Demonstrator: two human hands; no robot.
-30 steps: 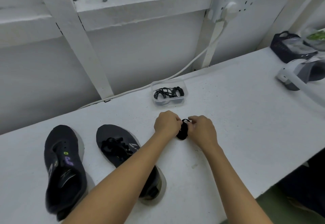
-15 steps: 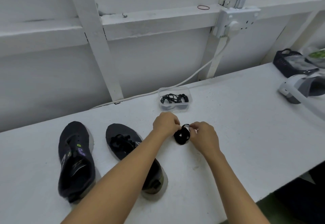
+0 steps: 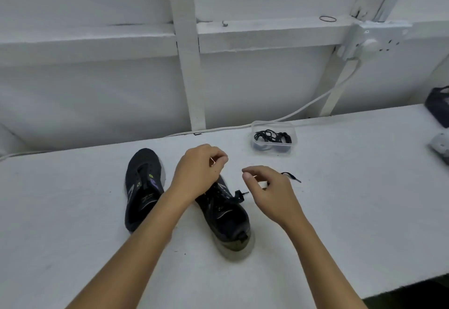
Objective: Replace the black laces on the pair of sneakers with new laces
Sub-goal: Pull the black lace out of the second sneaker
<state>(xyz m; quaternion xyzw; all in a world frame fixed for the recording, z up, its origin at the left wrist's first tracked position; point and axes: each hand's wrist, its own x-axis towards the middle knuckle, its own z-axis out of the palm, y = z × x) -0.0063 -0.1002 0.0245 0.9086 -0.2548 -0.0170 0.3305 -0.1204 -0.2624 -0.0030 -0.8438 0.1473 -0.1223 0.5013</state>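
Pinching something thin and pale, possibly a band, the left hand (image 3: 199,167) hovered over the toe of the right sneaker (image 3: 224,214), while the right hand (image 3: 269,187) kept a loosely curled grip beside it; whether it held the black lace (image 3: 291,177) trailing behind it could not be told. Closer in, that sneaker looked partly laced, one lace end (image 3: 239,195) poking out sideways. Just beyond, the left sneaker (image 3: 142,187) lay on the tabletop (image 3: 340,211) with bare eyelets, no lace at all. Further back, a clear tub (image 3: 273,136) carried more black laces. By the look of it, fresh lacing was barely begun, both shoes left to finish.
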